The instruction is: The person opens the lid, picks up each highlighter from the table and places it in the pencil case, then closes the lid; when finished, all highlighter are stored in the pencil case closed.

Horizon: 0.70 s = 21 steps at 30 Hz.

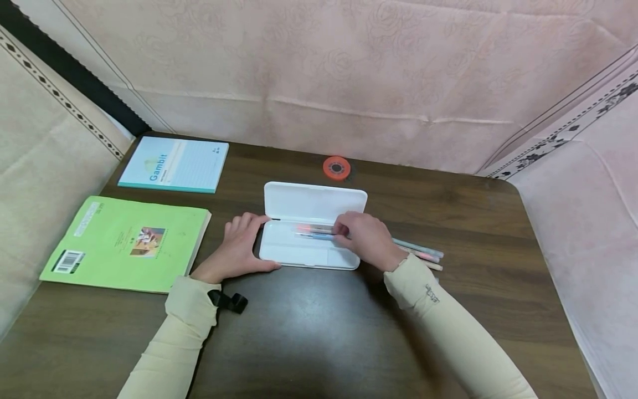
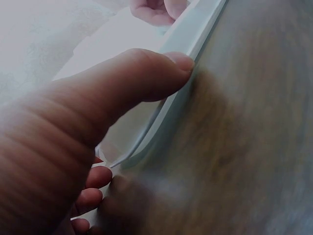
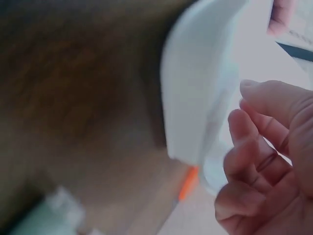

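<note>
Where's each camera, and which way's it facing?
Head: on the head, facing forward and down at the white case; sleeves, left grip, right grip show.
Left wrist: on that wrist, facing the case's near edge; left thumb, part of right grip.
Right wrist: likewise, facing the case's right end; both grips, partly.
Both wrist views share the case.

“Gambit” marks the light-blue notebook (image 1: 184, 164) at ten o'clock on the worktop (image 1: 309, 343); the green book (image 1: 117, 244) at nine bears a barcode (image 1: 68, 261), digits unreadable.

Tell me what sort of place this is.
Probably a study or writing desk, screened with patterned sheeting: a green book, a blue notebook and an open white pencil case lie on the dark wooden tabletop.
</note>
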### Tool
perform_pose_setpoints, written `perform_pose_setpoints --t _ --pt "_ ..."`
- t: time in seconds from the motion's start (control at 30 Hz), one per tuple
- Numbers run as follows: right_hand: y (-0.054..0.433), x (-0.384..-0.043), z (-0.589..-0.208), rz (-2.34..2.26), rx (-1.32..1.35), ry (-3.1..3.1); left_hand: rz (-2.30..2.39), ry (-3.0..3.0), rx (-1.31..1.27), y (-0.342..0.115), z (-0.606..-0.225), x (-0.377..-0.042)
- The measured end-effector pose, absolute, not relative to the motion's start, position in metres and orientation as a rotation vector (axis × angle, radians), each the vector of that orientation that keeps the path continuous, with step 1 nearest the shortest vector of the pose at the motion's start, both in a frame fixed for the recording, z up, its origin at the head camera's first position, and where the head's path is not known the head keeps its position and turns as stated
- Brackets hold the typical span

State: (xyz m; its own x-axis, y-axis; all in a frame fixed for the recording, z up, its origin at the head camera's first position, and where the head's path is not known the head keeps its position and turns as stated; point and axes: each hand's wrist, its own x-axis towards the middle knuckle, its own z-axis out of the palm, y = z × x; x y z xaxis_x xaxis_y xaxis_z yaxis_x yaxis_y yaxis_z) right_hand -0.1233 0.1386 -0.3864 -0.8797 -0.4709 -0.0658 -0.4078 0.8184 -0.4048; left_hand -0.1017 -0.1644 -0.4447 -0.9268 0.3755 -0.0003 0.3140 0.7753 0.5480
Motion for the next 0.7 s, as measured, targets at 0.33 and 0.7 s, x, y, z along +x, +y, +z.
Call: perform_pose_setpoints --t 0.33,0.7 --pt "0.216 -0.114 -0.36 -0.719 -0.656 2.973 0.856 2.871 0.566 -0.166 -0.446 -0.101" --pt "0.299 -0.096 -0.368 -0.638 -0.532 2.976 0.854 2.871 0.575 -0.165 -0.446 -0.101"
